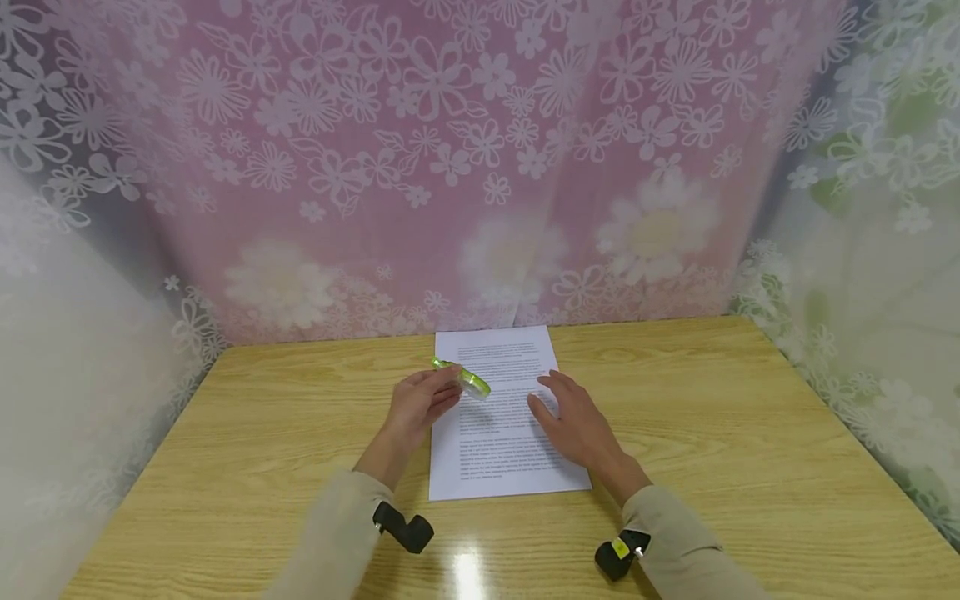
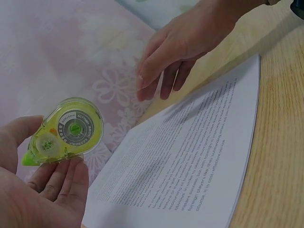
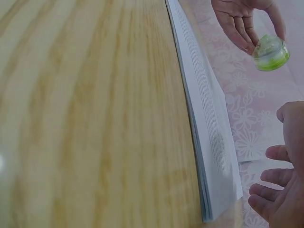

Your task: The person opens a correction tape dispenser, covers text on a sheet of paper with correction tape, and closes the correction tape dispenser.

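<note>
A green and clear correction tape dispenser [image 1: 474, 384] [image 2: 75, 128] [image 3: 271, 54] is pinched between the thumb and fingers of my left hand [image 1: 418, 406] [image 2: 45, 185] [image 3: 244, 16], above the printed paper stack [image 1: 498, 450] [image 2: 190, 161] [image 3: 209, 142]. My right hand [image 1: 581, 421] [image 2: 187, 45] [image 3: 285, 175] hovers over the right side of the pages, holding nothing, its fingers spread and slightly bent. The paper lies on the table with its text side up.
The wooden table [image 1: 285, 467] extends on both sides of the paper. A pink floral curtain [image 1: 420, 183] hangs along its back edge, and pale floral curtains [image 1: 870, 275] stand at the sides. Each wrist wears a small black camera [image 1: 405, 529].
</note>
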Demonstrator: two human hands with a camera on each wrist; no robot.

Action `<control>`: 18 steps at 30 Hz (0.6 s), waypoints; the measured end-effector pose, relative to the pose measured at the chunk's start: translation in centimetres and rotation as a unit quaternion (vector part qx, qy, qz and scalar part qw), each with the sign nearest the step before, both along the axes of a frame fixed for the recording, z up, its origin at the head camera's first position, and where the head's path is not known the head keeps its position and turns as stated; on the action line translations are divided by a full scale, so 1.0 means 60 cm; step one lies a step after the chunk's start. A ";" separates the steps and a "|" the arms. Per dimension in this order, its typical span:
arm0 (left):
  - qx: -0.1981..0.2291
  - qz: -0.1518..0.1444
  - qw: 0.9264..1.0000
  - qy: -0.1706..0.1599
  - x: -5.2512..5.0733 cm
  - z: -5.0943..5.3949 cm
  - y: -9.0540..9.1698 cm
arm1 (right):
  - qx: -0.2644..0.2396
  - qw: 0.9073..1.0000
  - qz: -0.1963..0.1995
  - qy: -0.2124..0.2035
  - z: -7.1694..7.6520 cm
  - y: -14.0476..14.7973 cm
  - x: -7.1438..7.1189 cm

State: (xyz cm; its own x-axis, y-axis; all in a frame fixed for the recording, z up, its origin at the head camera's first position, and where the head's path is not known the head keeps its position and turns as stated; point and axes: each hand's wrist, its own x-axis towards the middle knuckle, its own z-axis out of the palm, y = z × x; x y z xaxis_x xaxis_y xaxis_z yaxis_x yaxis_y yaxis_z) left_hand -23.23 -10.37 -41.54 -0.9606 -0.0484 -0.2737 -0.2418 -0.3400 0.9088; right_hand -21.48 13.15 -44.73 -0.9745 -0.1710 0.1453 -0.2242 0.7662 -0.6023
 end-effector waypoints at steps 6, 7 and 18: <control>0.049 0.003 0.999 -0.018 0.008 -0.004 0.011 | -0.023 1.000 0.005 0.005 0.003 -0.007 0.004; 0.057 0.005 0.998 -0.024 0.010 -0.004 0.013 | -0.028 1.000 0.006 0.005 0.003 -0.009 0.005; 0.121 -0.028 0.991 -0.054 0.030 -0.017 0.034 | -0.115 0.993 -0.008 -0.012 0.012 -0.031 0.013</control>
